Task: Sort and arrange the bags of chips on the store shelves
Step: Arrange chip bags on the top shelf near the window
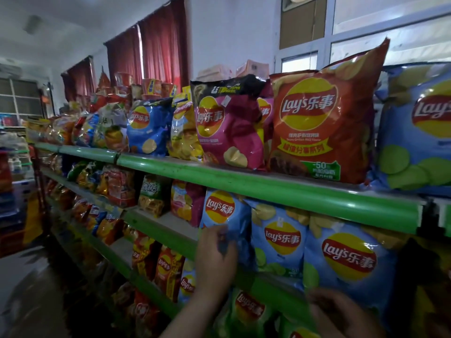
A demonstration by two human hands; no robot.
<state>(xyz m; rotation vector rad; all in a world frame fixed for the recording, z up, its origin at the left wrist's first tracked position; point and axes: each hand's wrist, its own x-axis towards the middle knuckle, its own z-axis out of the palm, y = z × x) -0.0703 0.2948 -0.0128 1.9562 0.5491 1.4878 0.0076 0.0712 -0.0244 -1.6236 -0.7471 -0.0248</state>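
Three light-blue chip bags stand side by side on the second shelf. My left hand (216,258) rests against the leftmost light-blue bag (223,211), fingers curled on its lower front. My right hand (341,313) grips the bottom edge of the rightmost light-blue bag (349,259). Between them stands the middle light-blue bag (280,240). On the top shelf stand a large orange bag (322,118), a pink bag (227,128), a dark-blue bag (146,125) and another light-blue bag (419,128) at the far right.
Green shelf rails (268,189) run diagonally toward the far left, with several mixed snack bags on every level. Red and green bags (168,269) fill the lower shelves. The aisle floor (26,289) lies to the left. Red curtains (158,45) hang behind.
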